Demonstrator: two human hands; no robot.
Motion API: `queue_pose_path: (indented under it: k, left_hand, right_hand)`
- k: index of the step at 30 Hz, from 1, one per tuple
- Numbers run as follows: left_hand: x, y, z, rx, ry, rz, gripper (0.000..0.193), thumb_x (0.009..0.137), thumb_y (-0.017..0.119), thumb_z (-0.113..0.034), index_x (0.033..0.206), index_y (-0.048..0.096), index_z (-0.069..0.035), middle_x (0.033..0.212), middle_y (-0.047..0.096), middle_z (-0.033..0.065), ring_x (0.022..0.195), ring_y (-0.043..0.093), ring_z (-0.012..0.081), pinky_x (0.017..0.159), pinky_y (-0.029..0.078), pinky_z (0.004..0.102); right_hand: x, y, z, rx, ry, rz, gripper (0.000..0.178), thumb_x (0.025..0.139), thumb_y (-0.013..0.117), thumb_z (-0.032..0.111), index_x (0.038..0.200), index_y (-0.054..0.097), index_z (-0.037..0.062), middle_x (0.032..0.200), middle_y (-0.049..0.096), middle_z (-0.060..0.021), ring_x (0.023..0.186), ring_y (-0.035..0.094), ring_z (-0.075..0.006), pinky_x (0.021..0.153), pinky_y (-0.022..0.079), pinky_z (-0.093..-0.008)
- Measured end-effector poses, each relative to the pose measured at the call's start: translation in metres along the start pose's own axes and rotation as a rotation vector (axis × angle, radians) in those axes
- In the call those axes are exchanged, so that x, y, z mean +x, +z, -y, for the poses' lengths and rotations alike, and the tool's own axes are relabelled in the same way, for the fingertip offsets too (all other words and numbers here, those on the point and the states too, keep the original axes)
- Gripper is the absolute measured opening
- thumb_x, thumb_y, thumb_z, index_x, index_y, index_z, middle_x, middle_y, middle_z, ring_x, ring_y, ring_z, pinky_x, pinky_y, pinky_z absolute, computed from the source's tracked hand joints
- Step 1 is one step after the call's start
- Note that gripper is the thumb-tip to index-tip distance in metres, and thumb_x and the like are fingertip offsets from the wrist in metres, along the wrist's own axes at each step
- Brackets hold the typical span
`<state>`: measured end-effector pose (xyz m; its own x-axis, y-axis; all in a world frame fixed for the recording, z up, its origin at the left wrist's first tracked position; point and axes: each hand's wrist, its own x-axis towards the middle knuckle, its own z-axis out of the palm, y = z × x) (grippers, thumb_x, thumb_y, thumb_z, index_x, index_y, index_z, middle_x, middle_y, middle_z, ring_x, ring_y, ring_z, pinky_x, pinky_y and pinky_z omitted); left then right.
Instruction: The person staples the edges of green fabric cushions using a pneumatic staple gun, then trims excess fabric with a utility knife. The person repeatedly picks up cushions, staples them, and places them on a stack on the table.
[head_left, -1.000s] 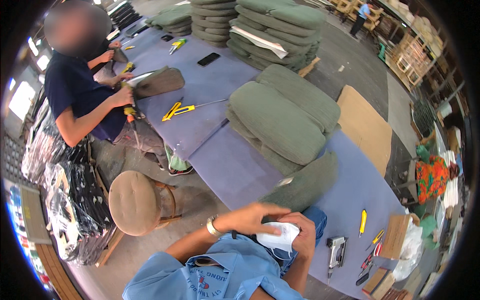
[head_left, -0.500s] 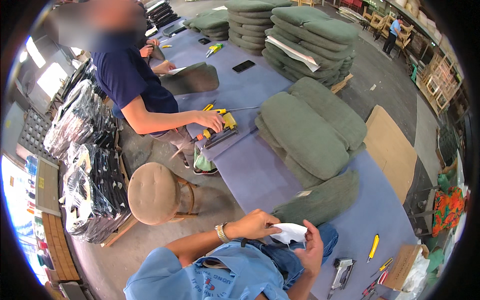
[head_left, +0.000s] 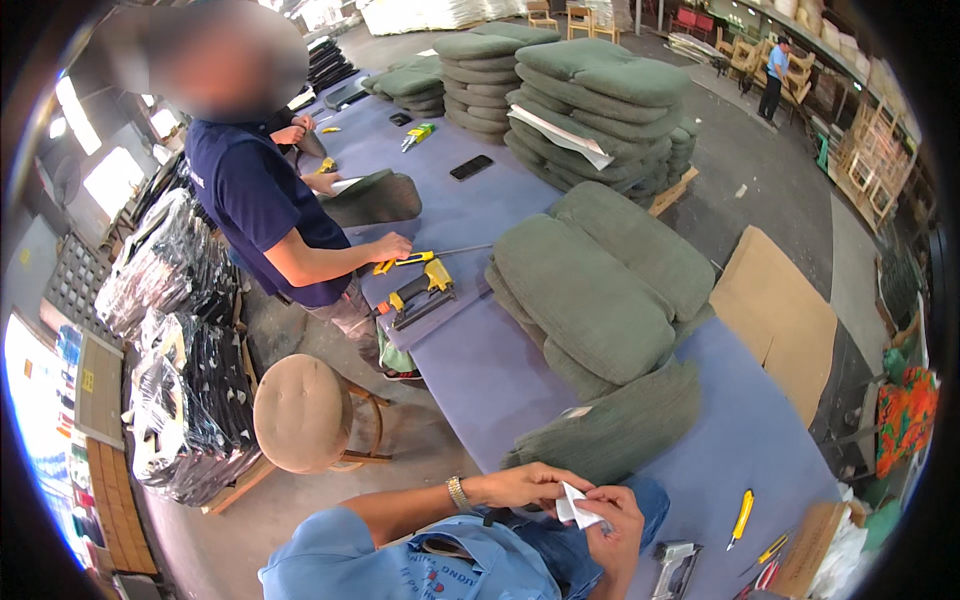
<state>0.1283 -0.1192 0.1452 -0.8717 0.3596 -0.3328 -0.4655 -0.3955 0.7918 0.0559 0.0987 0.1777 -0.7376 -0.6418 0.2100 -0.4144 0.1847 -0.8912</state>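
My two hands are close together in front of my light blue shirt (head_left: 325, 555), both busy with one folded white piece (head_left: 577, 508). My left hand (head_left: 522, 487) comes in from the left, a metal watch (head_left: 458, 494) at its wrist, and its thumb and fingers pinch the near edge of that piece. My right hand (head_left: 614, 517) meets it from the other side, fingertips closed on the white as well. The piece sits between my fingers, over my jeans (head_left: 645, 505) and just off the table edge; whether it is paper or cloth I cannot tell.

Just beyond my hands a dark green cushion (head_left: 620, 425) lies on the blue-grey table (head_left: 480, 355), with a pale tag (head_left: 577, 412) on its upper edge. Behind it rests a pile of green cushions (head_left: 590, 285), and past that, taller stacks (head_left: 600, 110) stand near a black phone (head_left: 471, 167). To my right lie a silver staple gun (head_left: 678, 572) and a yellow cutter (head_left: 741, 517) — near each other, not touching — and then a cardboard box (head_left: 808, 550).

On my left, a co-worker in a dark blue shirt (head_left: 235, 185) stands at the table, one hand (head_left: 390, 247) by a yellow-handled tool (head_left: 414, 258). A yellow and black staple gun (head_left: 424, 290) lies just beside it. A round tan stool (head_left: 303, 413) stands on the floor between us.
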Motion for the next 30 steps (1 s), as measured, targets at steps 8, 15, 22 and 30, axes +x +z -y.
queue_pose_path:
  k: [8, 15, 22, 30]
  left_hand:
    - [0.014, -0.019, 0.003, 0.280, 0.171, 0.101, 0.051, 0.104, 0.063, -0.014, 0.151, 0.047, -0.001, 0.118, 0.070, 0.0079, 0.100, 0.063, 0.0085, 0.092, 0.053, 0.0277]
    - [0.006, 0.009, -0.048, 0.791, 0.350, 0.042, 0.064, 0.102, 0.063, -0.014, 0.161, 0.037, -0.013, 0.112, 0.076, 0.0153, 0.098, 0.073, 0.0269, 0.088, 0.057, 0.0391]
    - [-0.065, 0.002, -0.111, 0.393, 0.202, 0.211, 0.084, 0.100, 0.069, -0.028, 0.166, 0.020, -0.009, 0.143, 0.062, 0.0181, 0.124, 0.064, 0.0241, 0.102, 0.054, 0.0391]
    - [-0.125, 0.015, -0.128, 0.894, 0.035, 0.581, 0.060, 0.094, 0.070, -0.029, 0.138, 0.049, 0.007, 0.118, 0.068, 0.0325, 0.109, 0.068, 0.0430, 0.087, 0.055, 0.0491]
  right_hand:
    - [0.012, -0.011, -0.008, 0.040, -0.049, 0.188, 0.043, 0.073, 0.066, 0.003, 0.114, 0.079, 0.0093, 0.130, 0.068, -0.0164, 0.124, 0.061, -0.0352, 0.106, 0.047, -0.0431]
    - [-0.019, -0.001, -0.017, 0.362, 0.187, -0.067, 0.086, 0.082, 0.084, 0.056, 0.137, 0.058, -0.0063, 0.118, 0.067, -0.0163, 0.106, 0.065, -0.0217, 0.091, 0.052, -0.0345]
    - [0.017, 0.004, 0.029, 0.286, -0.018, -0.207, 0.013, 0.090, 0.073, 0.006, 0.095, 0.064, -0.0025, 0.096, 0.073, -0.0171, 0.086, 0.068, -0.0224, 0.080, 0.053, -0.0339]
    - [0.073, -0.001, 0.164, 0.198, -0.360, 0.931, 0.040, 0.091, 0.074, 0.027, 0.126, 0.070, 0.0070, 0.116, 0.073, -0.0185, 0.103, 0.071, -0.0374, 0.092, 0.055, -0.0448]
